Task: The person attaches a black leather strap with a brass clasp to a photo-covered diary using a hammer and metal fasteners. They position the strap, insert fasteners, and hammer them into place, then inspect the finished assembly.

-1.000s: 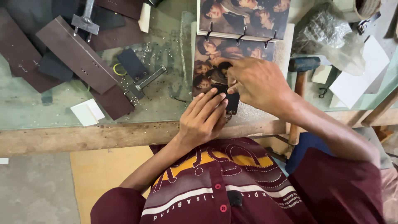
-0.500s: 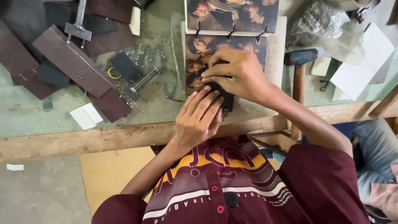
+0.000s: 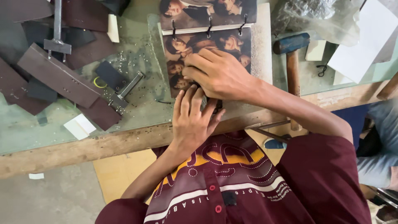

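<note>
A photo calendar with black clips lies on a pale slab on the glass bench top. My right hand rests on its lower page with the fingers curled down over a small dark piece. Only a sliver of that piece shows. My left hand lies flat just below with its fingers together. Its fingertips press on the same piece, under the right hand's fingers. The two hands touch.
A blue-headed hammer lies right of the slab. To the left are brown leather strips, a metal punch, a second metal tool and white paper scraps. A wooden bench edge runs in front. Another person's leg is at the right.
My right hand has slid left and down until it covers the small dark piece. My left hand has stayed pressed on it. The view has shifted a little.
</note>
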